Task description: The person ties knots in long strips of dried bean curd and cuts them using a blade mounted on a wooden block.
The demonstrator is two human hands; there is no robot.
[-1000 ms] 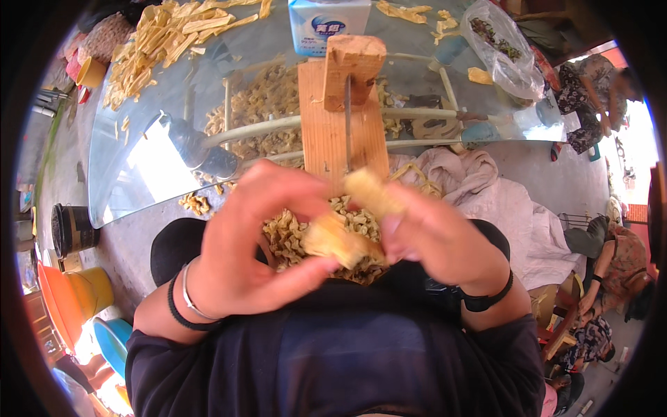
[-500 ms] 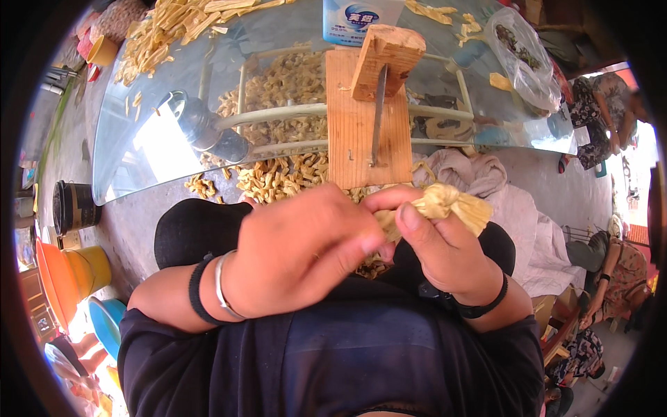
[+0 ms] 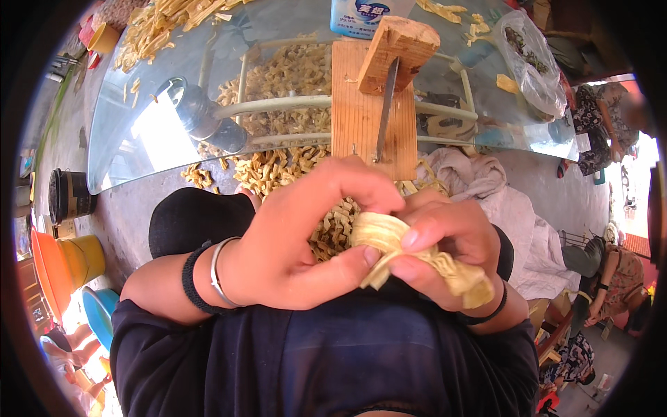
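While the glass tabotopWhile the glass tabletop (image 3: 139,149) spreads out behind the wooden board (image 3: 358,115), the left hand (image 3: 292,243) and right hand (image 3: 448,236) meet just below that board, both clenched on a pale yellow folded strip (image 3: 381,233) held between them.

Pale yellow folded strip (image 3: 389,240) with ridged, crinkled surface. Tan, crinkle-cut pieces (image 3: 281,76) heaped in a pile. Light brown wooden board (image 3: 358,118). Black shirt (image 3: 326,361), black wristbands (image 3: 191,285), silver bangle (image 3: 217,274). Orange, yellow and blue tubs (image 3: 73,267). White cloth (image 3: 479,177).
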